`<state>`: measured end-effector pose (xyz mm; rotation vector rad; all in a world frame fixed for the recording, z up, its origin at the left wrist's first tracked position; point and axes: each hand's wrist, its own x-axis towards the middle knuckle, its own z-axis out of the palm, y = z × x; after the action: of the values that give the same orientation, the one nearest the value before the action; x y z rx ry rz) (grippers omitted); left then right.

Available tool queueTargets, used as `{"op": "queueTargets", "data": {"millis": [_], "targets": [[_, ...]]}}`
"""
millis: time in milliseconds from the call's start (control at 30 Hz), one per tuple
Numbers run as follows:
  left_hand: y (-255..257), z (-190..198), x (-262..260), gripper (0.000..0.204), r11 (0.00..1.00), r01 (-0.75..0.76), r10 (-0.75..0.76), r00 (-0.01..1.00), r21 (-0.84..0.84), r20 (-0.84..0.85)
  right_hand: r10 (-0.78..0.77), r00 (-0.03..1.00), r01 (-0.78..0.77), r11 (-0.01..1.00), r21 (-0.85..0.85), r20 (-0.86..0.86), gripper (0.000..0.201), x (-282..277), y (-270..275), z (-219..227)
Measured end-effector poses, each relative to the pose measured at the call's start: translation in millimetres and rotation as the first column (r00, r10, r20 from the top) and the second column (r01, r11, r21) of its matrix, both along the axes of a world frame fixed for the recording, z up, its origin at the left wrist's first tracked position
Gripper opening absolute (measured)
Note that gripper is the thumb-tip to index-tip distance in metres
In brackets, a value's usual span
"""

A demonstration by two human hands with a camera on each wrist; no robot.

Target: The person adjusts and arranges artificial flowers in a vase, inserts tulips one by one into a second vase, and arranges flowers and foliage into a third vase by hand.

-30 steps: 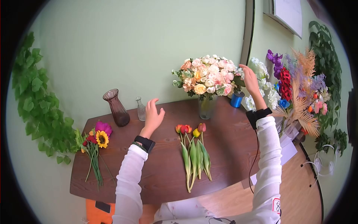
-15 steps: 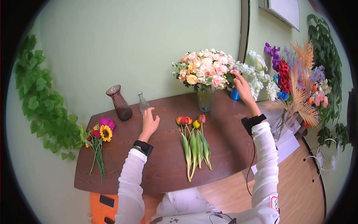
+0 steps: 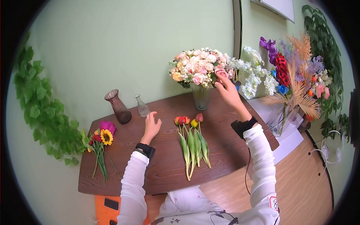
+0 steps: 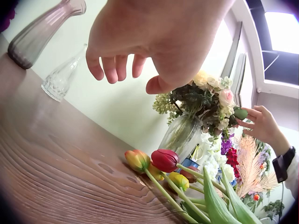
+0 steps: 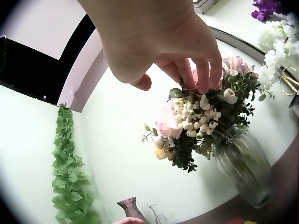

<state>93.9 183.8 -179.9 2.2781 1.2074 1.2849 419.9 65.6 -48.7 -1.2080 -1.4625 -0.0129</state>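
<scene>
A bouquet of pink, white and cream roses (image 3: pixel 202 63) fills a clear glass vase (image 3: pixel 201 98) at the back of the table. My right hand (image 3: pixel 229 92) is at the bouquet's right side, its fingertips at a pink rose (image 3: pixel 221 72) and the thumb held apart. In the right wrist view, those fingers reach among leaves beside white berries (image 5: pixel 198 119). My left hand (image 3: pixel 151 127) hovers over the table with loosely bent fingers and holds nothing. Just beyond it stands a small clear bottle vase (image 3: pixel 142 107). Several tulips (image 3: pixel 193 144) lie between my arms.
A purple-brown glass vase (image 3: pixel 118 107) stands at the back left. A sunflower bunch (image 3: pixel 101 146) lies at the table's left. White blossoms (image 3: pixel 258 73) and a mixed arrangement (image 3: pixel 294 86) stand on the right. Scissors (image 5: pixel 288 80) show beside the bouquet. A phone (image 3: pixel 111 203) lies below the table's edge.
My right hand has moved left and inward, from beside the bouquet onto the pink rose at its side. The left hand has lowered slightly and stays near the small vase. The head view has shifted.
</scene>
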Motion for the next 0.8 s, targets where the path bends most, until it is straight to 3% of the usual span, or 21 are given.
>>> {"op": "queueTargets", "data": {"millis": [100, 167, 333, 400, 500, 567, 633, 733, 800], "targets": [[0.8, -1.1, 1.2, 0.037, 1.000, 0.003, -0.003, 1.000, -0.009, -0.011, 0.007, 1.000, -0.007, 1.000, 0.016, 0.017, 0.044, -11.4, 0.2, -2.7], [-0.2, -1.0, 1.0, 0.036, 1.000, 0.005, -0.005, 1.000, -0.021, -0.025, 0.015, 0.999, -0.021, 0.993, 0.112, 0.049, 0.039, -14.6, 2.3, -7.6], [2.8, -7.4, -2.8, 0.035, 0.999, 0.020, -0.022, 0.999, -0.051, -0.025, 0.019, 0.996, -0.012, 0.996, 0.085, -0.090, 0.025, -17.5, -3.6, -22.0], [4.4, -12.7, -4.5, 0.033, 0.996, 0.026, -0.028, 0.999, -0.086, -0.029, 0.063, 0.993, -0.081, 0.978, -0.190, -0.099, 0.023, -11.4, 5.3, -34.3], [3.6, -20.5, -5.9, 0.029, 0.982, 0.036, -0.036, 0.999, -0.187, 0.004, 0.005, 0.995, -0.029, 0.971, -0.236, -0.103, 0.023, -5.4, 27.6, -57.0], [10.0, -33.2, -8.1, 0.027, 0.954, 0.095, -0.076, 0.994, -0.285, 0.078, -0.048, 0.993, 0.018, 0.966, -0.256, -0.110, 0.034, 2.9, 49.9, -74.8], [11.0, -41.6, -10.6, 0.025, 0.915, 0.157, -0.104, 0.982, -0.373, 0.158, -0.244, 0.970, 0.244, 0.951, -0.190, 0.023, 0.050, 4.8, 66.3, -82.5], [12.5, -52.3, -17.4, 0.025, 0.797, 0.207, -0.134, 0.977, -0.568, 0.168, -0.210, 0.977, 0.205, 0.971, -0.126, -0.027, 0.066, 9.2, 90.2, -87.4], [11.0, -52.9, -20.8, 0.025, 0.776, 0.198, -0.121, 0.979, -0.598, 0.167, -0.237, 0.971, 0.237, 0.959, -0.153, 0.020, 0.069, 12.5, 110.7, -92.6]]}}
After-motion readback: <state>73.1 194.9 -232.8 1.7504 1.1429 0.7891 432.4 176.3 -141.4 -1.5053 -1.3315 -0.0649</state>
